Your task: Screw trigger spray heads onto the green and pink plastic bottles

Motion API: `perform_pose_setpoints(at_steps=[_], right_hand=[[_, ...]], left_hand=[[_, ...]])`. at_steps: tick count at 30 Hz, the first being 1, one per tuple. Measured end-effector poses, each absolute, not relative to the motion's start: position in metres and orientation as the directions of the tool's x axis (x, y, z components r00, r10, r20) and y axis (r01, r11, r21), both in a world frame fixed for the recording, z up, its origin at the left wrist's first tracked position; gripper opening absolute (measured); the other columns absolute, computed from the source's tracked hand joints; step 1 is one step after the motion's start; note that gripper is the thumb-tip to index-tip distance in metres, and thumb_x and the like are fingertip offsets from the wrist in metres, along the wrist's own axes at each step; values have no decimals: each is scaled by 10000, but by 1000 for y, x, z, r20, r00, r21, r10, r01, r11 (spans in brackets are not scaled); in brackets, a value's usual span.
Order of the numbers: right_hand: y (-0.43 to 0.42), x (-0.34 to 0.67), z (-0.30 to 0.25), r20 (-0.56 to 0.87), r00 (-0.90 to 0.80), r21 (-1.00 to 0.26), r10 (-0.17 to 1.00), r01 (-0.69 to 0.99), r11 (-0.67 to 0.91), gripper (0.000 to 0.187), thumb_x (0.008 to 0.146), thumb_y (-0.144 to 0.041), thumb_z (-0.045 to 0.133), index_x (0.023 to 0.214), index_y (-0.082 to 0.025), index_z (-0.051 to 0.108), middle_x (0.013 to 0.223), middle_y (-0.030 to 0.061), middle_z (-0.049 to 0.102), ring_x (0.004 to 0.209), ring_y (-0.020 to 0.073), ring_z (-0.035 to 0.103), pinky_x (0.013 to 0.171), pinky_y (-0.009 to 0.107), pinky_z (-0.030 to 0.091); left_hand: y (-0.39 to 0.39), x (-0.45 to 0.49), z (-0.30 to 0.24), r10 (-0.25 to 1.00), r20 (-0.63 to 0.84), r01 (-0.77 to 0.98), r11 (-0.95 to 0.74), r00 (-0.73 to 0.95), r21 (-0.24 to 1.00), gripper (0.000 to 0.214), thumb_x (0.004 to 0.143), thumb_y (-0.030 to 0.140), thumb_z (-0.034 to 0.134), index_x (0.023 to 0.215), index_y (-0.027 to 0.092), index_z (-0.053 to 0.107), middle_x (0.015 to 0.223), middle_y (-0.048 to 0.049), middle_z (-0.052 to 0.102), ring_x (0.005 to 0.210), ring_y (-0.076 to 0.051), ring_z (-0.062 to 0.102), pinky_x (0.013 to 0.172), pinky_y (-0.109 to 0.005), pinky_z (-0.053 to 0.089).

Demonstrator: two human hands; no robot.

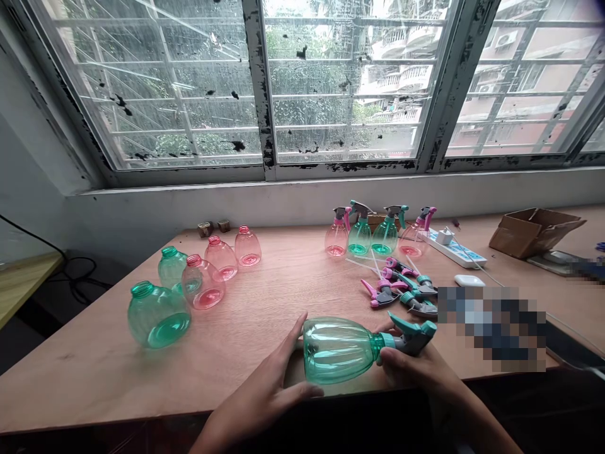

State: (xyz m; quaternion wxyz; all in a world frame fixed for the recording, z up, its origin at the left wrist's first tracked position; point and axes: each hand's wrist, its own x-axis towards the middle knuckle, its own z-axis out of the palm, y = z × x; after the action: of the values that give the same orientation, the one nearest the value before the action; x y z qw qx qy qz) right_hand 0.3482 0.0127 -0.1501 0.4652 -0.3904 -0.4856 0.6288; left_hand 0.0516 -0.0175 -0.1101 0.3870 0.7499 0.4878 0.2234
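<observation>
A clear green spray bottle (338,350) lies sideways in the air over the table's front edge, its teal and grey trigger head (411,334) pointing right. My right hand (418,369) grips it at the collar, thumb on the near side and some fingers hidden behind. Around the bottle's base, my left hand (265,388) holds the other end between thumb and fingers. Beyond the right hand lies a pile of loose pink, teal and grey trigger heads (401,284) with white tubes. Farther left, headless green bottles (158,315) and pink bottles (203,284) stand upright.
Several bottles with heads fitted, such as a green one (385,236), stand by the wall. Right of them are a white power strip (456,249), an open cardboard box (534,233) and a white mouse-like object (469,280). Two small brown blocks (205,229) sit at the back.
</observation>
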Motion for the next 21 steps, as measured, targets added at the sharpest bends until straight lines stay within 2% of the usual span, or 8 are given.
perform_pose_setpoints(at_steps=[8, 15, 21], right_hand=[[13, 349, -153, -25, -252, -977, 967, -197, -77, 499, 707, -498, 857, 1002, -176, 616, 666, 11, 687, 497, 130, 552, 476, 256, 418], [14, 349, -156, -23, -276, -969, 961, -232, -89, 471, 715, -481, 859, 1007, -192, 630, 668, -1, 678, 482, 123, 554, 471, 250, 413], [15, 349, -155, -11, -299, -964, 954, -250, -89, 455, 733, -456, 857, 1010, -183, 620, 633, -15, 663, 459, 109, 543, 457, 228, 400]], left_hand=[[-18, 52, -109, 906, -64, 593, -219, 417, 775, 999, 876, 349, 702, 1605, 280, 24, 1696, -29, 52, 1550, -303, 121, 1261, -504, 137], [-18, 52, -110, 909, -68, 609, -219, 412, 763, 944, 879, 353, 700, 1606, 237, 110, 1689, -48, 139, 1545, -287, 163, 1270, -458, 137], [-19, 53, -112, 905, -29, 567, -241, 424, 787, 964, 892, 274, 672, 1600, 335, 20, 1697, 5, 66, 1552, -277, 123, 1266, -478, 129]])
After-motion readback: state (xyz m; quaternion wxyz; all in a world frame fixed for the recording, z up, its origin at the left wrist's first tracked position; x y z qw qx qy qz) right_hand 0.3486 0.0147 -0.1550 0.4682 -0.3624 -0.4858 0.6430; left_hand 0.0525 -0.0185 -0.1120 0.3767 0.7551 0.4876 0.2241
